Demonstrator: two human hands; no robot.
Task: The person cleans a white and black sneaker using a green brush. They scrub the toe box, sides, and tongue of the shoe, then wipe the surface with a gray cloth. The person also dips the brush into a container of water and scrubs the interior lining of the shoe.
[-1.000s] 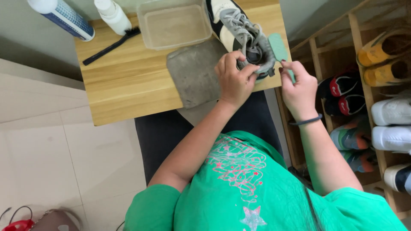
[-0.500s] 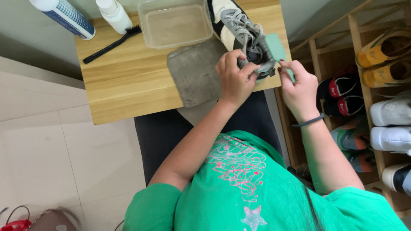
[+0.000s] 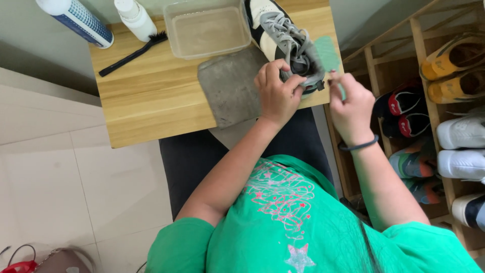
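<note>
Head view, looking straight down over a seated person in a green shirt (image 3: 303, 227) at a small wooden table (image 3: 151, 96).

Left hand (image 3: 275, 93) is clenched on the heel end of a grey-and-white sneaker (image 3: 283, 35), fingers curled over the collar, thumb side toward the laces. Sneaker lies at the table's right edge, toe pointing away from the person, heel near the table's near-right corner, partly hanging toward the edge.

Right hand (image 3: 351, 103) pinches the handle of a green brush (image 3: 328, 55); brush head sits against the sneaker's right side, just beside the heel. Fingers closed on the handle; most of the handle is hidden by the fingers. Black band (image 3: 359, 146) on the right wrist.

Grey cloth (image 3: 230, 86) spread flat on the table, just left of the sneaker, touching it under the left hand; its near edge hangs off the table.

Clear tub (image 3: 207, 28) with cloudy water behind the cloth, touching the sneaker's toe area or just beside it, cannot tell which. Black brush (image 3: 132, 53) lies diagonally left of the tub. White bottle (image 3: 135, 19) by the brush's bristle end. Blue-and-white can (image 3: 78, 20) at the far-left corner, tilted in frame.

Wooden shoe rack (image 3: 434, 101) right of the table, with pairs in yellow, black-red, white and green-orange. Tiled floor (image 3: 60, 172) on the left; a red-and-brown bag (image 3: 45, 260) at the bottom-left corner.
</note>
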